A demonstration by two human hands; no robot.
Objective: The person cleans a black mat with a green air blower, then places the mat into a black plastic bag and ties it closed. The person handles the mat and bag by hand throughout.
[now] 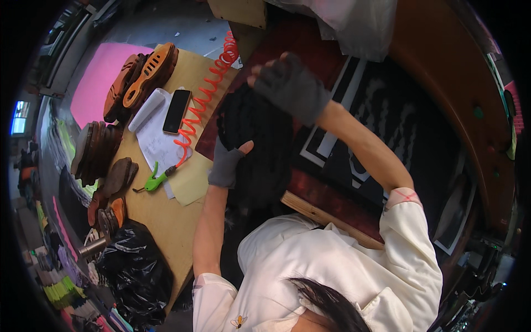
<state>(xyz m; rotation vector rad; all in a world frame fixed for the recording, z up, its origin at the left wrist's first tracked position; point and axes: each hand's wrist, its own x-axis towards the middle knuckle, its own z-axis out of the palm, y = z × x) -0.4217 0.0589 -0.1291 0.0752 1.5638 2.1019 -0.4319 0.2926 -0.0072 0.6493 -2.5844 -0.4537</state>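
My left hand [225, 165], in a grey fingerless glove, is closed on the left side of a black, floppy piece [260, 144] with wavy edges, its thumb lying on top. Too dark to make out is whether this is one piece or a stack. Over the far end of the black piece is my right hand [293, 91], gloved alike and slightly blurred, its fingertips apart and pointing left. I cannot tell whether it touches the piece.
On the wooden table [166, 243] at left lie a phone [177, 112], papers [152, 133], a green air blow gun [152, 180] on a coiled red hose [213, 80], shoe soles [149, 74] and a black plastic bag [135, 265]. At right is a black panel [387, 122] with white shapes.
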